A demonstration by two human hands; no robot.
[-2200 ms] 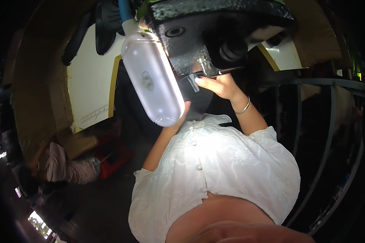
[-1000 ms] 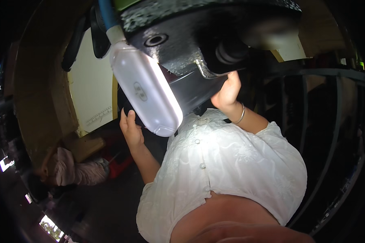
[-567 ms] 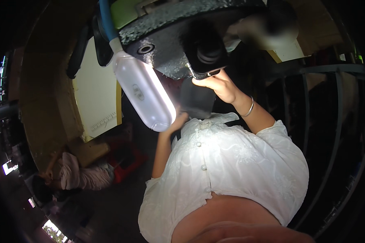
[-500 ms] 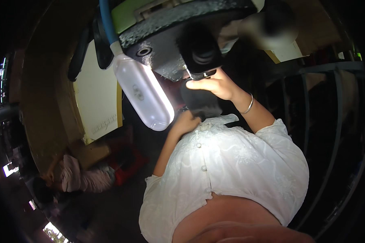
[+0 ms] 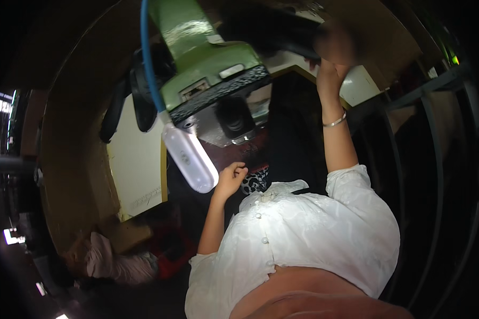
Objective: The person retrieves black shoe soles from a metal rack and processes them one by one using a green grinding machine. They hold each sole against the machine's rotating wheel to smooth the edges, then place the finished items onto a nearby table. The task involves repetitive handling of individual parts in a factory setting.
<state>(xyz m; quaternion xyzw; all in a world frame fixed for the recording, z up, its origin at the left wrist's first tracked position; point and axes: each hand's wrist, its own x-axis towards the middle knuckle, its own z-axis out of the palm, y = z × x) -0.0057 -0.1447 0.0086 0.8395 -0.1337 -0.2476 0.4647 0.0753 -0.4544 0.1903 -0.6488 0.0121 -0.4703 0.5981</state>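
My left hand (image 5: 230, 179) is just right of the glowing lamp, in front of my waist. Its fingers are loosely bent and apart, with nothing visible in them. My right hand (image 5: 331, 77), a bangle on its wrist, reaches out to the far right. It touches or nearly touches a long black piece (image 5: 290, 33), whose kind I cannot make out. Most of its fingers are smeared. Between my hands and the far surface stands a green machine head (image 5: 210, 61) with a dark, rough-edged underside. Below it a patch of patterned cloth (image 5: 255, 179) shows by my left hand.
A white tube lamp (image 5: 190, 159) on a blue cable (image 5: 150, 69) hangs beside the machine. Black shoe-like pieces (image 5: 143, 95) are above a pale board (image 5: 135, 159) at the left. Dark rack bars (image 5: 436, 143) run along the right. Another person's sleeve (image 5: 112, 260) shows lower left.
My right hand has moved from under the machine out to the far right. The dark rounded piece is gone from between my hands; my left hand has loosened. The machine appears lower and farther left.
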